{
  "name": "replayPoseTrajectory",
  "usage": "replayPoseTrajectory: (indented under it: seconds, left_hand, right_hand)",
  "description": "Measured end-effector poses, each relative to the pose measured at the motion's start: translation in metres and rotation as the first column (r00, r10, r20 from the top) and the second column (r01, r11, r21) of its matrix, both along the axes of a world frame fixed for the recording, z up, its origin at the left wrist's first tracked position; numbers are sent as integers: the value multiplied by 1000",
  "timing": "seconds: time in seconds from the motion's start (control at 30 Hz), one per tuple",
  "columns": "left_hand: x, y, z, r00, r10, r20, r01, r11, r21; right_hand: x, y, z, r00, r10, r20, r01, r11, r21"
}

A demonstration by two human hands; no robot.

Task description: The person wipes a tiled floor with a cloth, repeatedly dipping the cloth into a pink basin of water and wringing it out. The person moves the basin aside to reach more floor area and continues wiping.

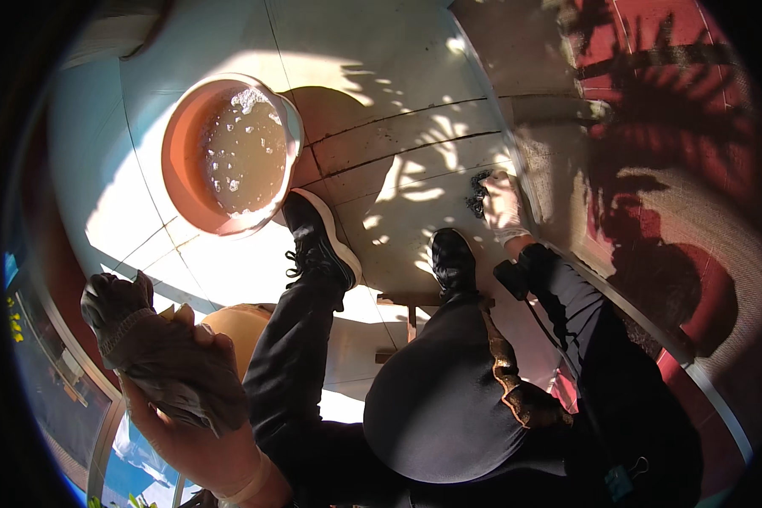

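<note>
My left hand [203,444], in what looks like a thin translucent glove, is closed around a bunched grey-brown cloth [165,368] at the lower left, raised above the floor. On the right, my right hand [505,203], in a translucent glove, grips a black scouring pad [478,193]. The pad is against the pale floor tiles [406,152], or just over them, beside a long raised edge. An orange plastic basin [181,152] stands at the upper left, holding cloudy water [241,159] with foam and bubbles.
My black shoes [320,235] rest on the tiles, one close to the basin. A yellowish rounded object [244,327] is partly hidden behind my leg. Wooden bars [413,305] show beneath me. A metal-like edge [609,289] runs along the right, beyond it a red tiled surface [705,292].
</note>
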State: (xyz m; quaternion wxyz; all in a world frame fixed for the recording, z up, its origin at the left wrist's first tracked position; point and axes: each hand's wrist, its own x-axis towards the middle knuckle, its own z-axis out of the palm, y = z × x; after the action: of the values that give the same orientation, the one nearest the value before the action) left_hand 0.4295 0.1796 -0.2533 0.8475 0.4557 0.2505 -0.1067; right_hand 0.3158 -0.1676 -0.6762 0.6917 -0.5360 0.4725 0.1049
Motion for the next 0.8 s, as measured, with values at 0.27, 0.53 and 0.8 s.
replayPoseTrajectory:
  seconds: [0.27,0.53,0.8]
  left_hand:
    - [6,-18,6,999,36,-7,-35,994,104]
    - [12,-26,10,999,26,-25,-22,990,139]
    - [19,-53,10,993,99,-65,-88,984,158]
  right_hand:
    - [94,39,21,870,489,67,-298,629,-718]
    - [-56,8,-16,912,411,8,-293,662,-690]
    - [122,26,0,922,385,26,-301,759,-577]
